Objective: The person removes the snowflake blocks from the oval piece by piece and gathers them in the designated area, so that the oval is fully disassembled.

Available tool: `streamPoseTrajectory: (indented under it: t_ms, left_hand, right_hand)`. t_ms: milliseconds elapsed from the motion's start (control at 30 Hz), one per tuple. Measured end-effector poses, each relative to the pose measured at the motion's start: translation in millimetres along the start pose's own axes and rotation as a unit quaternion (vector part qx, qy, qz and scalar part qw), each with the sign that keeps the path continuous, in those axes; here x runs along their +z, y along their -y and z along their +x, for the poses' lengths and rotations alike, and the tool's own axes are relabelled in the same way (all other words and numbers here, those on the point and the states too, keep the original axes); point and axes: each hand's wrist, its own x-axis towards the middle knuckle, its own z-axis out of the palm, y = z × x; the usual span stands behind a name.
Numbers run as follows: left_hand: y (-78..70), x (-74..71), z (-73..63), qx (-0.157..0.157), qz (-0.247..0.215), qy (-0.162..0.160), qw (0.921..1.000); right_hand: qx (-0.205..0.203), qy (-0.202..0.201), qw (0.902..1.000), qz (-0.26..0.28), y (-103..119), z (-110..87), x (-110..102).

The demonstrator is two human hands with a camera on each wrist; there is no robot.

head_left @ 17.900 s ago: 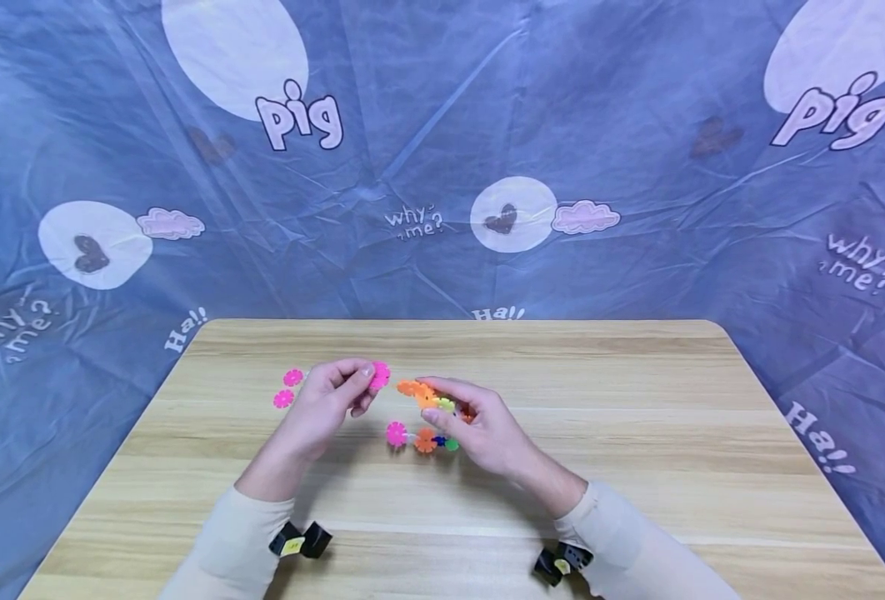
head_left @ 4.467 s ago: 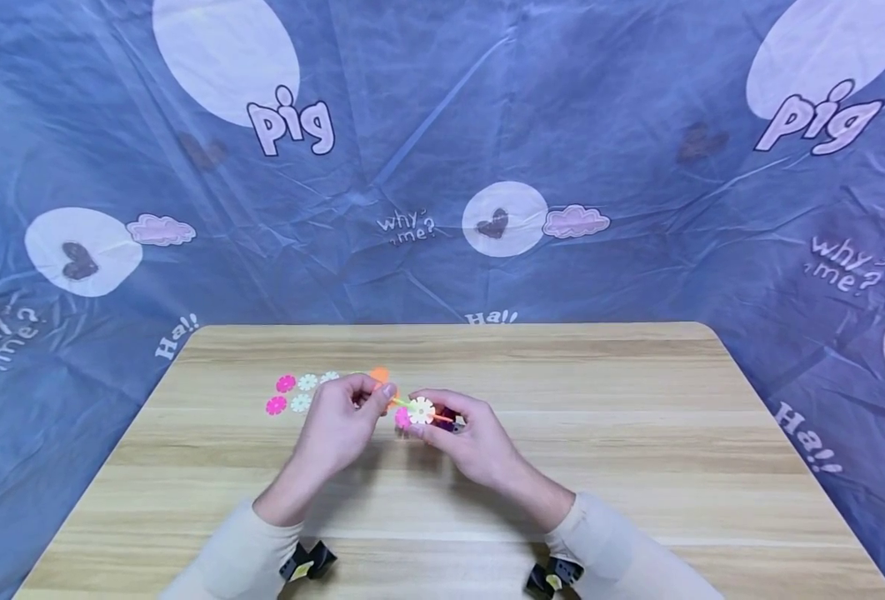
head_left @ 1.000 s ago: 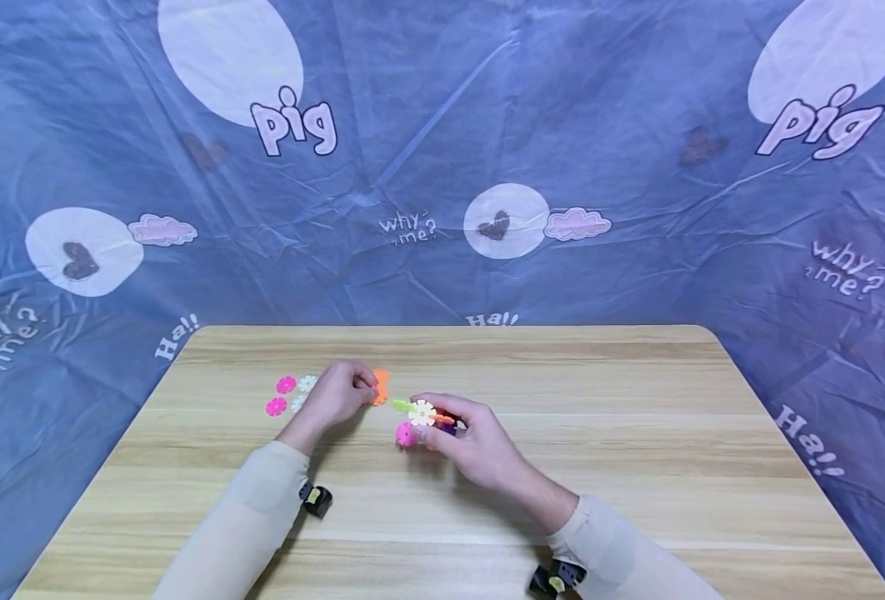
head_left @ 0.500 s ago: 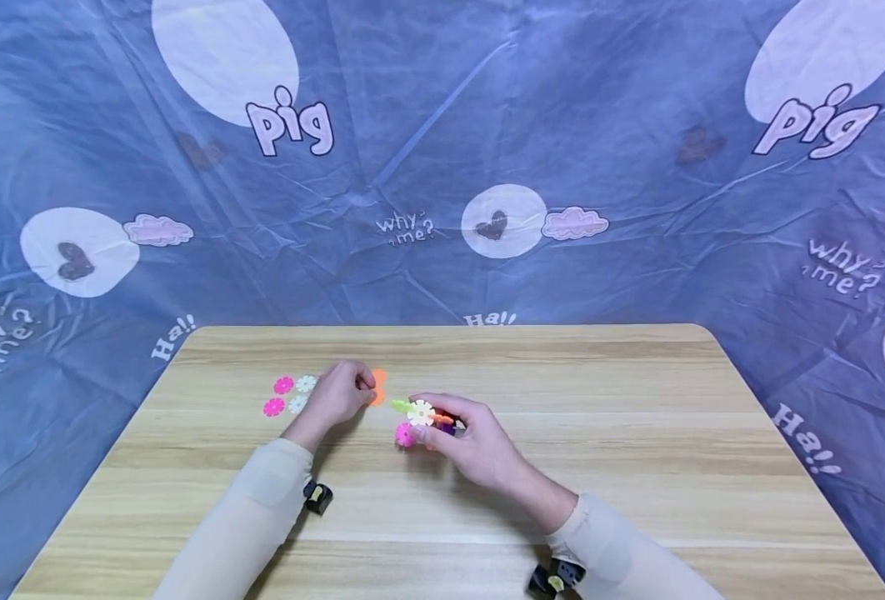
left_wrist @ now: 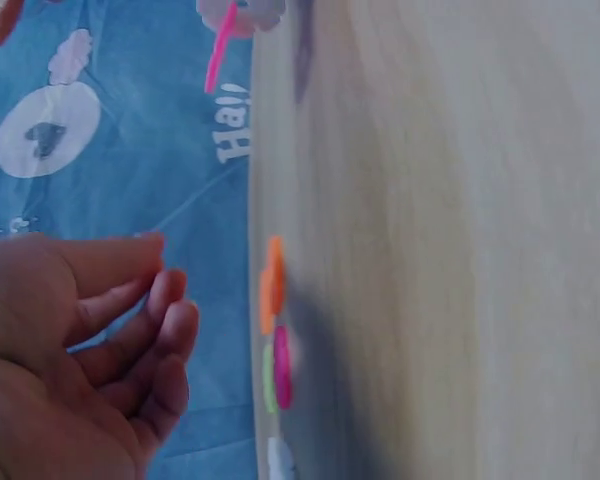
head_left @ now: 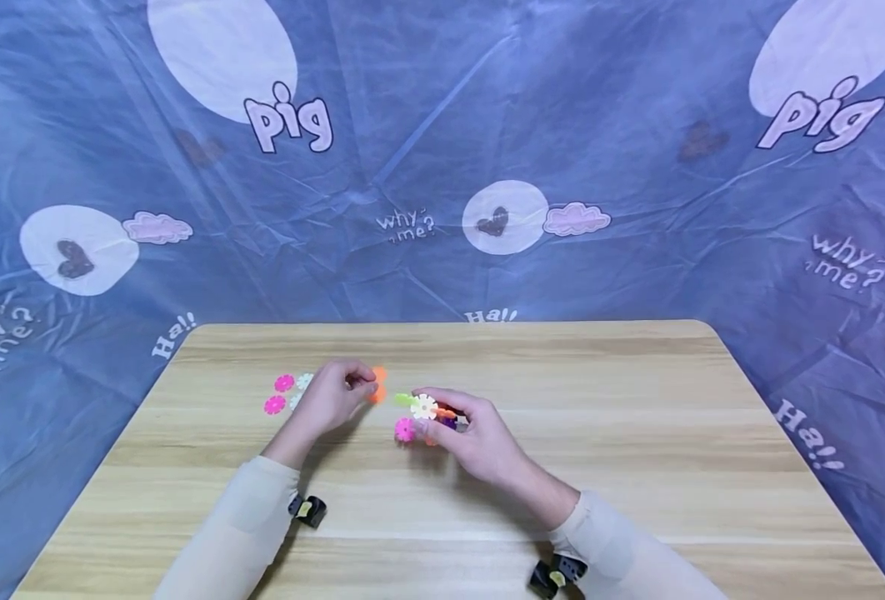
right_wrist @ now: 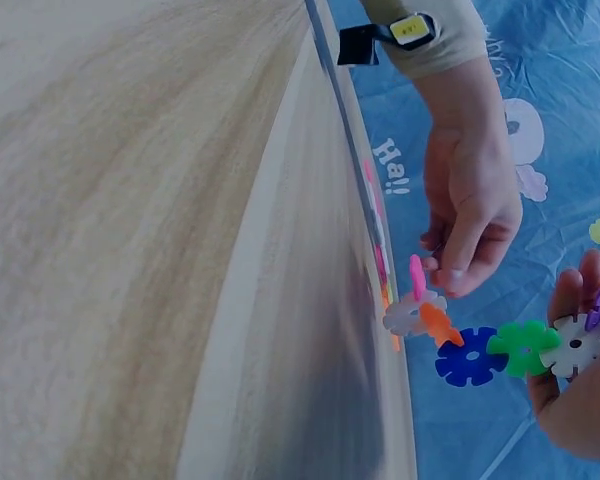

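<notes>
Moved these last seconds: left hand, from the chain to the orange discs just left of it; fingers loosely bent, nothing held that I see. Right hand: fingers pinching the chain, above the desk. Advised: chain steady, disc lifted by rim.

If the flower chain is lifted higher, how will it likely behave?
The flower chain is probably light, its discs being thin. It likely holds its shape, since its end juts out past the right hand. It might separate at a joint, as edge slots apparently join it.
</notes>
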Motion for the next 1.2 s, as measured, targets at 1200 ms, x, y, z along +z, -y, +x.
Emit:
streamPoseTrajectory:
  t_ms: [1200]
  left_hand:
    - [-37.7, -12.5, -51.4, 0.195, -0.136, -0.021, 0.9712]
  right_hand:
    - [0.004, 0.007, 0.9996, -0.029, 6.3, 6.6, -4.3]
